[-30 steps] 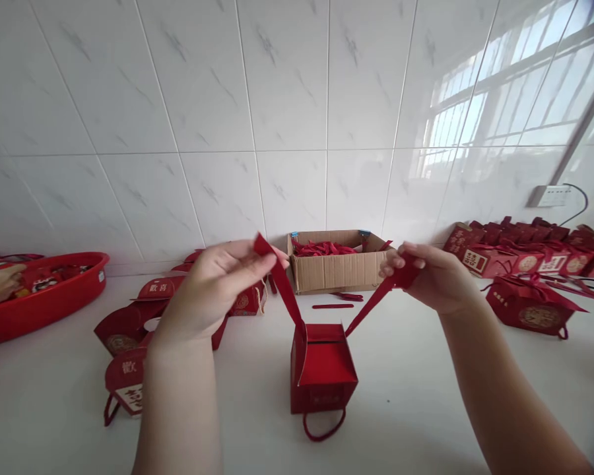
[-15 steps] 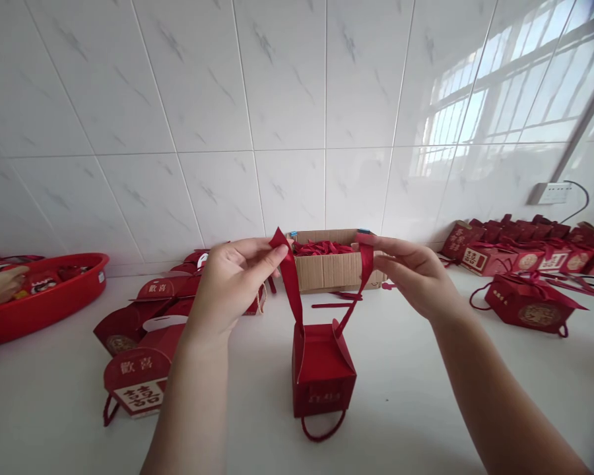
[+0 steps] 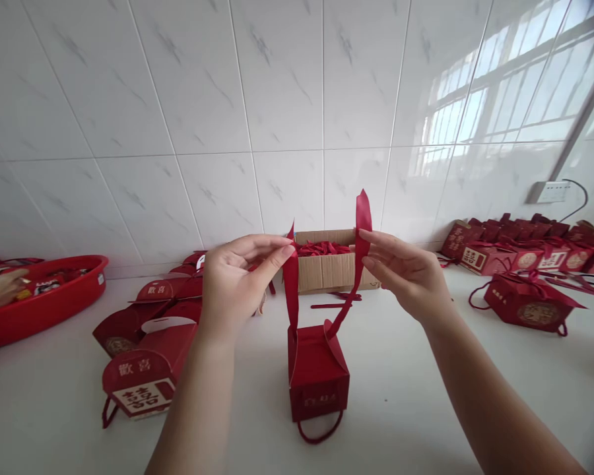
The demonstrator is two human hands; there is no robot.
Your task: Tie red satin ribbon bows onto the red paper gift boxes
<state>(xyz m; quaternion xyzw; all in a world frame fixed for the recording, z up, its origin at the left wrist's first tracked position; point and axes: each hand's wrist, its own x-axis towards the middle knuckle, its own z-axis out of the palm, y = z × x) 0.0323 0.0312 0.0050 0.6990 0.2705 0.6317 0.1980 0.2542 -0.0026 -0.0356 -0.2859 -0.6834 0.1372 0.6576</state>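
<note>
A small red gift box (image 3: 319, 373) stands on the white table in front of me, its rope handle hanging down at the near side. A red ribbon (image 3: 291, 290) comes up from both sides of its top. Between thumb and fingers my left hand (image 3: 245, 274) pinches one end of that ribbon. My right hand (image 3: 408, 274) pinches the other end, whose tip sticks up above the fingers. Both ribbon ends are held up apart, in a V over the box.
Behind the box is a cardboard carton (image 3: 327, 272) of red ribbons. More red boxes (image 3: 146, 389) lie at left, and a bow-tied box (image 3: 529, 303) at right before a row of finished ones. Another person's hand (image 3: 2, 287) reaches into a red basin (image 3: 69, 310) at far left.
My right hand's grip has slid lower on its ribbon end, so a longer tip stands above the fingers. The box has shifted slightly left in view.
</note>
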